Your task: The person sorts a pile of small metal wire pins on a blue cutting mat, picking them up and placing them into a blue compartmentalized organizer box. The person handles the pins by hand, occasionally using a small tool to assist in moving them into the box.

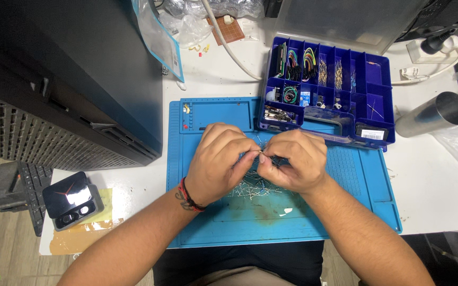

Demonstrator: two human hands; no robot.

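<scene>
My left hand (219, 161) and my right hand (293, 160) meet over the middle of a blue work mat (345, 206). Both pinch a small wire-legged component (260, 153) between thumb and fingertips. A pile of several thin metal-legged components (253, 186) lies on the mat just under and in front of my hands. A red and black band sits on my left wrist.
A dark blue compartment box (377, 92) with jumper wires and small parts stands at the mat's far right corner, its clear lid up. A metal cylinder (433, 114) lies to the right. A black equipment case (64, 79) fills the left. A small black device (70, 200) rests near the left table edge.
</scene>
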